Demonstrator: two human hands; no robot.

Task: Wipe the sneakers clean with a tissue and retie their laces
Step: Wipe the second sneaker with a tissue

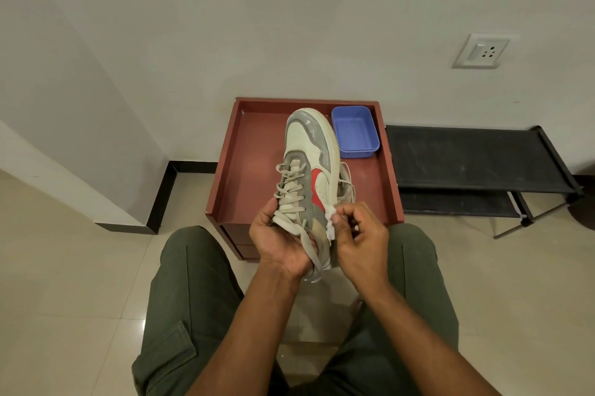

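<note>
A white and grey sneaker (307, 150) with a red side mark is held up over the red-brown tray table (248, 170), toe pointing away from me. My left hand (278, 241) grips its heel end from the left, with loose laces (289, 189) trailing over my palm. My right hand (360, 234) pinches a crumpled white tissue (331, 223) against the sneaker's right side near the heel. Part of a second sneaker (347, 184) shows on the tray behind the held one, mostly hidden.
A blue plastic tub (354, 134) sits at the tray's back right corner. A low black shoe rack (476, 163) stands to the right against the wall. My knees in green trousers flank the table on a tiled floor.
</note>
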